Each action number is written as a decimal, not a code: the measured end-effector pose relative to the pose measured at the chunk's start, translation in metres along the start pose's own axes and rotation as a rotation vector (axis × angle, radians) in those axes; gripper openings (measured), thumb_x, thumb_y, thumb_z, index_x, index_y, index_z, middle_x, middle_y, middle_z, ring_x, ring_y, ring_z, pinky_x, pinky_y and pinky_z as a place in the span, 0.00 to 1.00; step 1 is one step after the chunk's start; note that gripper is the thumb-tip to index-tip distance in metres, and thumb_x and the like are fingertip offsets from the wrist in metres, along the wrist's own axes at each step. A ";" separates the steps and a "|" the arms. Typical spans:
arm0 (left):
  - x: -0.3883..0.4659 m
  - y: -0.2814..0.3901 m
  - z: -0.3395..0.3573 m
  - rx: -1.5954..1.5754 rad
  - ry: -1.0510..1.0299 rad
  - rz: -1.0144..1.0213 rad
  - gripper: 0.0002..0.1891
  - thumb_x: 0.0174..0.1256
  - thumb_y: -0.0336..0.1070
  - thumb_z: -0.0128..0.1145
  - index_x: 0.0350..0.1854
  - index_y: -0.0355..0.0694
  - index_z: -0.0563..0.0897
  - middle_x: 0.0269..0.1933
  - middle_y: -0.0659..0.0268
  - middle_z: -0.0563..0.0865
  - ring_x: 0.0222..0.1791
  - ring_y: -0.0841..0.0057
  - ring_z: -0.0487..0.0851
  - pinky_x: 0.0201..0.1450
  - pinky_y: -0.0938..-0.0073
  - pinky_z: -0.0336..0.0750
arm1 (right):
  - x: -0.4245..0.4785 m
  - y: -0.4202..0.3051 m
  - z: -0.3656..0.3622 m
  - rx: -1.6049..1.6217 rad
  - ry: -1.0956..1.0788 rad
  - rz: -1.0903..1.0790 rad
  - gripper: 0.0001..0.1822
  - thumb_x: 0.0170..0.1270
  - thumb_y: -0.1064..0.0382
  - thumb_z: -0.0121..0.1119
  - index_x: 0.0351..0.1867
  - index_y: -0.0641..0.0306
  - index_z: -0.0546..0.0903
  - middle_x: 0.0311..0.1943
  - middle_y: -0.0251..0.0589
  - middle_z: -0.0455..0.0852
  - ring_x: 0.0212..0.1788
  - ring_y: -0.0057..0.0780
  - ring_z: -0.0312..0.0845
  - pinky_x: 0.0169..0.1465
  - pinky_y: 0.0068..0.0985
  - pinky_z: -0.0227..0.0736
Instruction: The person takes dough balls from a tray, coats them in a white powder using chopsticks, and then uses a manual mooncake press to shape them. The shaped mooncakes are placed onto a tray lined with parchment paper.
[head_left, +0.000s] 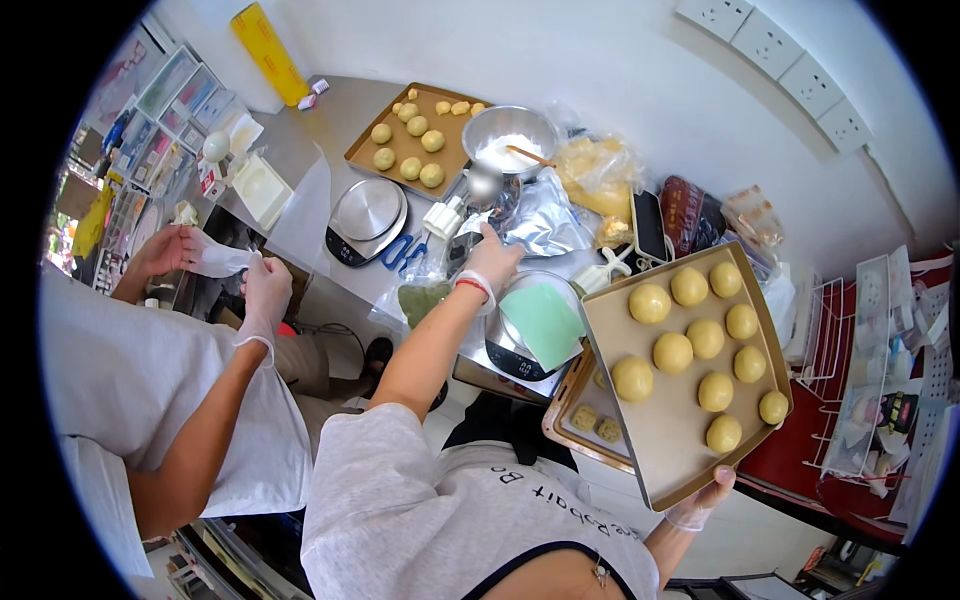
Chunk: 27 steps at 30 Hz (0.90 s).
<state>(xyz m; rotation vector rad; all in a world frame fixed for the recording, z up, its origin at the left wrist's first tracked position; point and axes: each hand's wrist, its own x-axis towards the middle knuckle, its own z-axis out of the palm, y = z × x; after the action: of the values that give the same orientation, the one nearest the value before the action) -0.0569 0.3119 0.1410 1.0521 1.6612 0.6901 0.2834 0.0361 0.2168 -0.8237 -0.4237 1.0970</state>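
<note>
My right hand (701, 499), in a clear glove, grips the near edge of a gold baking tray (660, 450), held tilted at my right side. Several round, smooth yellow dough balls (705, 339) rest on it. My left hand (491, 262), also gloved and with a red bracelet at the wrist, reaches over the worktable with its index finger extended. It is nearest to a dark plastic bag (463, 250) and a silver foil bag (547, 221); contact cannot be made out. Below it, a green sheet (544, 322) lies on a kitchen scale (512, 360).
A second baking tray (367, 150) with dough balls, a steel bowl (510, 116) of white powder, another scale (366, 210) and blue-handled scissors (397, 251) occupy the worktable. A lower tray (555, 427) holds patterned pastries (596, 424). At left, a co-worker's gloved hand (266, 296) pulls at another glove (217, 253).
</note>
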 end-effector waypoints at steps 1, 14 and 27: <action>-0.001 0.001 0.003 -0.045 -0.035 0.012 0.51 0.56 0.42 0.58 0.69 0.20 0.36 0.27 0.56 0.84 0.20 0.74 0.80 0.17 0.75 0.73 | 0.002 -0.001 0.000 -0.002 -0.010 0.000 0.40 0.44 0.63 0.57 0.65 0.65 0.63 0.57 0.51 0.72 0.58 0.47 0.72 0.60 0.44 0.72; 0.011 0.033 0.087 0.218 -0.240 0.102 0.46 0.51 0.43 0.54 0.67 0.19 0.49 0.32 0.46 0.84 0.30 0.61 0.85 0.36 0.70 0.78 | 0.008 -0.010 -0.042 0.042 0.045 -0.018 0.38 0.44 0.63 0.57 0.63 0.69 0.65 0.58 0.52 0.73 0.58 0.48 0.71 0.62 0.45 0.70; 0.065 0.005 0.068 0.378 -0.110 0.028 0.44 0.51 0.38 0.50 0.69 0.21 0.48 0.50 0.34 0.79 0.52 0.48 0.79 0.57 0.62 0.72 | -0.017 -0.019 -0.040 0.136 0.120 0.046 0.38 0.43 0.65 0.57 0.62 0.70 0.65 0.57 0.53 0.74 0.59 0.48 0.71 0.63 0.44 0.68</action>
<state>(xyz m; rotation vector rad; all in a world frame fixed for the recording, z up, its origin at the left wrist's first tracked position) 0.0017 0.3692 0.0940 1.3559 1.7209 0.3333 0.3142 0.0020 0.2071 -0.7780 -0.2279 1.1000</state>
